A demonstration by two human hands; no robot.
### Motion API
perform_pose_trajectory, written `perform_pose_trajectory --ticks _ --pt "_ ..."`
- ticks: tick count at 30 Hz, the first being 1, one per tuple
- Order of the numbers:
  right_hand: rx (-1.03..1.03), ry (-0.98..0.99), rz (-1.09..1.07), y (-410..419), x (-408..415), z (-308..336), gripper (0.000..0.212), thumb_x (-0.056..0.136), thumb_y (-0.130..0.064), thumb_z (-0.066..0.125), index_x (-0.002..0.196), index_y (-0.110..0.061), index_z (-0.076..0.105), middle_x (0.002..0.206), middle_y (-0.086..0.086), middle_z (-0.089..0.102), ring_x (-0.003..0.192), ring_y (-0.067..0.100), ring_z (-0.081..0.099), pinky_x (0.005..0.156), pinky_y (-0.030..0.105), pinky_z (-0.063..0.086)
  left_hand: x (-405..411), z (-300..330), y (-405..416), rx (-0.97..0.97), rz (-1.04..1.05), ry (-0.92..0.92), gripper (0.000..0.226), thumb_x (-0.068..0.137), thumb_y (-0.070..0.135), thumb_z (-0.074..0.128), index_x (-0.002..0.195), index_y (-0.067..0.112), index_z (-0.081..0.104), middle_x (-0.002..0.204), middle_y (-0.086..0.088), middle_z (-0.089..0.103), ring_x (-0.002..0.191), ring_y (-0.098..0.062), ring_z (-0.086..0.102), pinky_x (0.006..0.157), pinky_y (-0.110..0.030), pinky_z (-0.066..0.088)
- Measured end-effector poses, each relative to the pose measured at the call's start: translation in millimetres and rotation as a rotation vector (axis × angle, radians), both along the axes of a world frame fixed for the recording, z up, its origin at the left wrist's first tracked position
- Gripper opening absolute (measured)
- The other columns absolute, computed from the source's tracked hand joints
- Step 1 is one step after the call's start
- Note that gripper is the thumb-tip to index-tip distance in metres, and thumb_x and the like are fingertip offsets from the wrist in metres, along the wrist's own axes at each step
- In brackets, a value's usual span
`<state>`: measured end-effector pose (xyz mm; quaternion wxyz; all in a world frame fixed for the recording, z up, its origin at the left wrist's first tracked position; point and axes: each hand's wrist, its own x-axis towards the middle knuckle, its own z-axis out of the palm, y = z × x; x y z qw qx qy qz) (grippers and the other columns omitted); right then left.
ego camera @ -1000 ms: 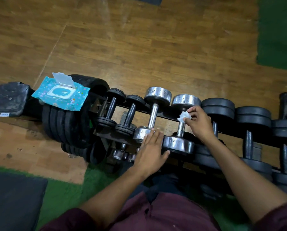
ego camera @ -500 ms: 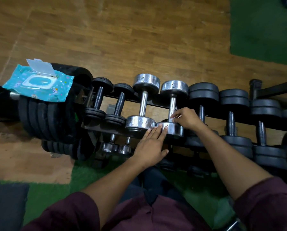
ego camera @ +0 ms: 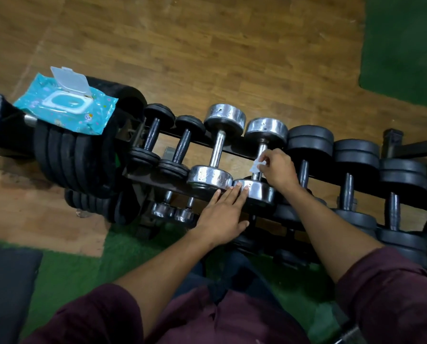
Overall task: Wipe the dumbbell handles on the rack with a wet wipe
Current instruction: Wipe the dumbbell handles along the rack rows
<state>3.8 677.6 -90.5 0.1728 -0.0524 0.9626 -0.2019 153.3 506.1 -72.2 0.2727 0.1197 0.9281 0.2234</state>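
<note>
I see two shiny silver dumbbells [ego camera: 260, 160], speckled with dull spots, among matte black dumbbells [ego camera: 351, 175] on a black rack [ego camera: 158, 181]. The wipe [ego camera: 255, 167] is white. Far left, the wipes pack [ego camera: 66, 105] is turquoise with small coloured dots and a clear white lid. Floor [ego camera: 182, 58] brown wood-grain, mats [ego camera: 403, 45] green, my sleeves [ego camera: 391, 294] maroon

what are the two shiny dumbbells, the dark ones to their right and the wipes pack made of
Shiny dumbbells: apparently chromed steel, mirror-bright with dull spots. Dark dumbbells: matte black heads, likely rubber-coated or painted iron; the look leaves it open. Wipes pack: glossy soft plastic film, crinkled, with a rigid translucent flip lid standing open.
</note>
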Motion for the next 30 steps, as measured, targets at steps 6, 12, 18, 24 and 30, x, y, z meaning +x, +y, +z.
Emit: perform_pose_trajectory --ticks 6,12,18,24,30 --pt "0.005 -0.060 0.168 18 3 3 0.007 0.085 -0.027 0.068 0.091 -0.028 0.069 0.105 -0.003 0.058 0.091 0.017 0.059 0.078 0.032 0.049 -10 12 33 0.068 0.287 -0.072 0.087 0.103 0.051 0.047 0.163 0.010 0.000 0.171 -0.008 -0.001 0.157 -0.023 0.008 0.124 -0.036 0.021" --pt "-0.081 -0.059 0.076 31 -9 -5 0.008 0.082 -0.017 0.067 0.088 -0.023 0.066 0.098 0.006 0.059 0.090 0.027 0.062 0.080 0.036 0.052 -17 19 63 0.008 0.496 -0.070 0.079 0.106 0.046 0.043 0.162 0.004 0.006 0.170 -0.014 0.010 0.155 -0.027 0.018 0.120 -0.036 0.027" --pt "-0.225 -0.110 0.412 32 -6 -7 0.009 0.083 -0.013 0.072 0.091 -0.016 0.074 0.089 0.003 0.065 0.084 0.018 0.063 0.077 0.024 0.045 -22 21 79 -0.075 0.568 -0.046 0.080 0.105 0.046 0.045 0.161 0.000 0.011 0.168 -0.018 0.016 0.154 -0.028 0.021 0.121 -0.035 0.024" --pt "-0.222 -0.116 0.426 37 -24 -13 0.014 0.085 -0.016 0.070 0.097 -0.019 0.075 0.101 0.004 0.058 0.092 0.021 0.062 0.084 0.033 0.052 -29 17 81 -0.212 0.520 0.032 0.083 0.098 0.051 0.057 0.154 -0.002 0.027 0.154 -0.019 0.043 0.138 -0.033 0.046 0.114 -0.039 0.038" --pt "-0.060 -0.028 0.369 27 -23 -8 0.021 0.093 -0.033 0.055 0.109 -0.029 0.068 0.111 -0.001 0.051 0.101 0.024 0.059 0.079 0.039 0.052 -27 16 74 -0.245 0.463 0.093 0.086 0.098 0.060 0.051 0.156 0.001 0.028 0.159 -0.016 0.040 0.144 -0.028 0.040 0.121 -0.035 0.027"
